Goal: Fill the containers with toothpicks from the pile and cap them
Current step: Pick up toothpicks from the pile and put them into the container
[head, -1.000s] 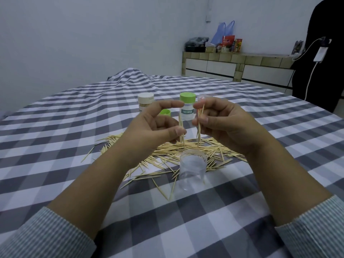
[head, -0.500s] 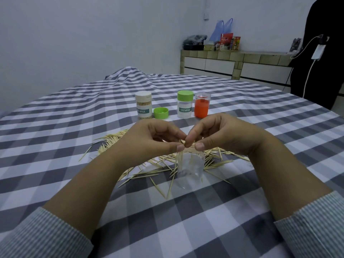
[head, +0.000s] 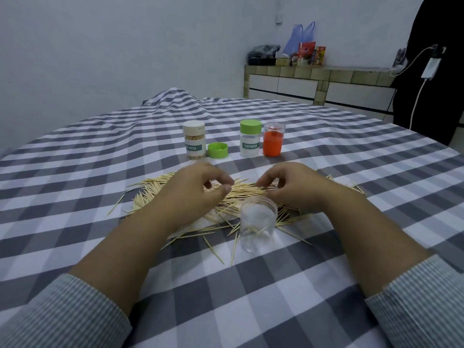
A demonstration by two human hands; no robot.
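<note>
A clear open container [head: 258, 226] stands on the checked cloth just in front of the toothpick pile [head: 247, 192], with a few toothpicks inside it. My left hand [head: 195, 194] hovers low over the left half of the pile, fingers loosely curled, thumb and forefinger slightly apart and holding nothing. My right hand [head: 293, 185] is over the right half, behind the container, with its fingertips reaching down onto the toothpicks. Farther back stand a filled container with a white cap [head: 193, 140], a loose green cap [head: 217, 150], a green-capped container [head: 250, 141] and an orange container [head: 273, 139].
The checked tablecloth [head: 100, 172] covers the whole table and bunches up at the far side. Stray toothpicks [head: 213, 248] lie in front of the pile. A tiled counter [head: 313, 82] with bags stands at the back right, beside a dark hanging garment [head: 437, 71].
Both hands lowered the pinched toothpicks over the clear container and let them go into it. The hands have since moved apart and back onto the pile.
</note>
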